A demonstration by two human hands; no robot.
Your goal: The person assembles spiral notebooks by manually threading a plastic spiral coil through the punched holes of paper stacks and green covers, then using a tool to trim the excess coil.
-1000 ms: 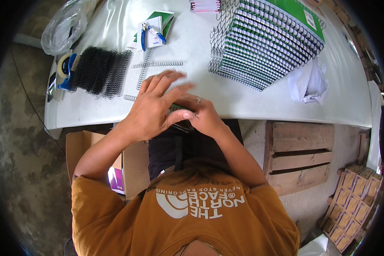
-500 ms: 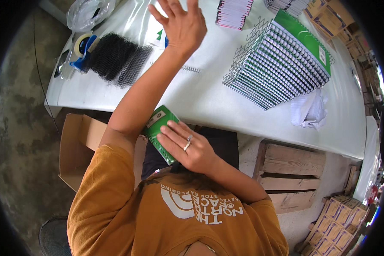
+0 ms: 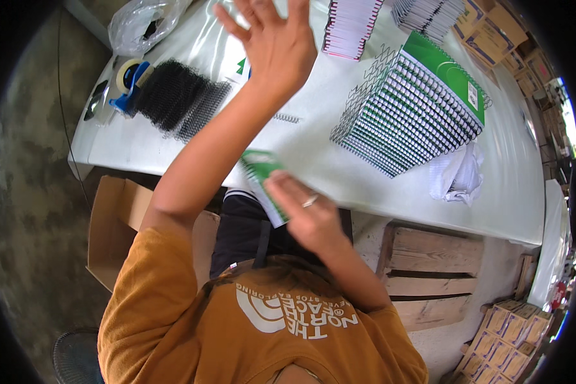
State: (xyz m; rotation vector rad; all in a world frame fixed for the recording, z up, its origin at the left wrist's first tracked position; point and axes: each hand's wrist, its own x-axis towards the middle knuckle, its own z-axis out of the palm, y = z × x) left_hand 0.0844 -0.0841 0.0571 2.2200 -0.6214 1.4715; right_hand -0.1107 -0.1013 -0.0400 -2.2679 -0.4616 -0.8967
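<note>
My left hand (image 3: 278,51) is raised over the table with its fingers spread, and I see nothing in it. Just beyond my lap, my right hand (image 3: 308,214) grips a small green spiral notebook (image 3: 260,168), tilted at the table's front edge; this hand is blurred. Loose wire spirals (image 3: 288,118) lie on the tabletop below my left hand. A white sheet with a green mark (image 3: 240,69) is partly hidden behind that hand. To the right stands a tall stack of green spiral notebooks (image 3: 422,96).
The white table (image 3: 339,185) also carries a heap of black wire coils (image 3: 176,93), a blue tape dispenser (image 3: 125,89), a clear plastic bag (image 3: 144,25), more notebook stacks (image 3: 352,29) and crumpled white paper (image 3: 457,173). An open carton (image 3: 109,237) and a wooden pallet (image 3: 435,253) flank my legs.
My right hand has moved right and turned the notebook, so its spiral edge and pages now face another way. My left hand stays raised and spread. The view has shifted slightly.
</note>
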